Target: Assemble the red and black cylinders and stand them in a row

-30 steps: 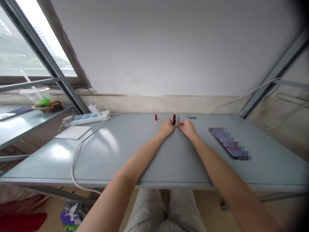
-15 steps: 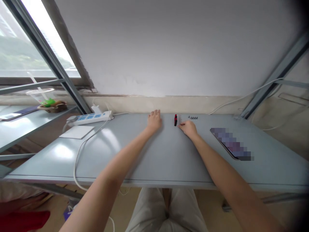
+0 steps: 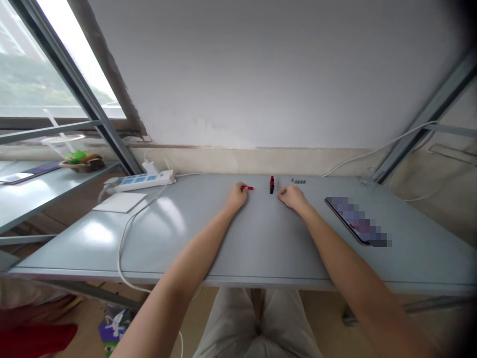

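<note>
My left hand point(image 3: 237, 195) is closed in a pinch on a small red stick-like piece point(image 3: 250, 188), which points right from the fingertips just above the desk. My right hand point(image 3: 293, 196) is also closed, its fingertips together beside some small clear pieces point(image 3: 278, 184); whether anything is between them I cannot make out. Between the two hands lies a short row of red and black pieces point(image 3: 272, 184). Behind my right hand, several tiny dark grey pieces point(image 3: 299, 182) are lined up near the wall.
A phone point(image 3: 352, 219) lies on the grey desk point(image 3: 257, 243) to the right. At the left are a power strip point(image 3: 145, 181), a white flat square point(image 3: 119, 202) and a white cable point(image 3: 124, 231) crossing the front edge. A plastic cup point(image 3: 69, 145) stands on the neighbouring desk.
My left hand has gone from fingers stretched out on the desk to a pinch on the red piece, drawing slightly nearer. My right hand has barely moved.
</note>
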A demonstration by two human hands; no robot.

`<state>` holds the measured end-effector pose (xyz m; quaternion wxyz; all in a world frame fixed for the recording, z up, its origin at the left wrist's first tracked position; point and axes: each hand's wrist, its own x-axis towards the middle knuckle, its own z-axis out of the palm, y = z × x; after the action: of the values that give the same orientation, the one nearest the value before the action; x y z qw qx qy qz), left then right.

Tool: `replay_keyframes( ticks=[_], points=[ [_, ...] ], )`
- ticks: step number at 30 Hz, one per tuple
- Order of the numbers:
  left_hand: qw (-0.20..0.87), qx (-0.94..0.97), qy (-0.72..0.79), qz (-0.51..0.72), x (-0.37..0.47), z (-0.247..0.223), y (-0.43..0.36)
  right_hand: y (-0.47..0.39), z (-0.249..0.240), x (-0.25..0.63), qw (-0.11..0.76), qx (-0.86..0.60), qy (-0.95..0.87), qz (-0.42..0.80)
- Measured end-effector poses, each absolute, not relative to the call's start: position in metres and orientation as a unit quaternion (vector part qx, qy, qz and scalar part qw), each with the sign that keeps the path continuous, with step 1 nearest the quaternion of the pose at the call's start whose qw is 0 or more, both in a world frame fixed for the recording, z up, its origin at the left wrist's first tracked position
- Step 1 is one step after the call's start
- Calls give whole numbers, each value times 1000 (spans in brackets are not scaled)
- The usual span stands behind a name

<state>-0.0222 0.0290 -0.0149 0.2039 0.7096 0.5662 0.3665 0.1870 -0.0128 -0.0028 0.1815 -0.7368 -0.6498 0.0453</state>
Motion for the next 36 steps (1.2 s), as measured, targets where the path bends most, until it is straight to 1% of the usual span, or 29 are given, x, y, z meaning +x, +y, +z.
replay_keyframes(
  ticks=[2,4,7,10,12,14,18,22,25,28,32,34,36],
  points=[
    [250,687,555,396,-22,-16,26,-16,4,182,157,-730,-663,54],
    [306,667,531,423,-22,-12,22,-18,10,176,168,-715,-673,89],
    [382,666,473,433,-19,-4,17,-21,16,164,248,-677,-662,203],
    [427,673,423,431,-14,0,13,-25,16,153,320,-625,-640,313],
    [446,669,406,435,-12,0,12,-27,15,149,342,-604,-627,354],
    [464,661,393,440,-11,-1,13,-27,15,147,353,-594,-621,369],
    [486,641,394,444,-13,0,12,-25,13,149,368,-589,-644,320],
    [485,631,411,445,-16,2,12,-22,10,153,390,-582,-668,253],
    [481,632,419,440,-16,2,12,-24,10,153,388,-569,-696,204],
    [477,633,420,441,-15,2,11,-26,13,152,350,-578,-724,140],
    [480,618,430,449,-14,2,11,-28,18,155,250,-632,-732,53],
    [474,611,441,456,-14,2,12,-28,20,160,199,-668,-716,38],
    [451,619,452,458,-14,1,14,-29,22,168,169,-696,-697,39]
  ],
)
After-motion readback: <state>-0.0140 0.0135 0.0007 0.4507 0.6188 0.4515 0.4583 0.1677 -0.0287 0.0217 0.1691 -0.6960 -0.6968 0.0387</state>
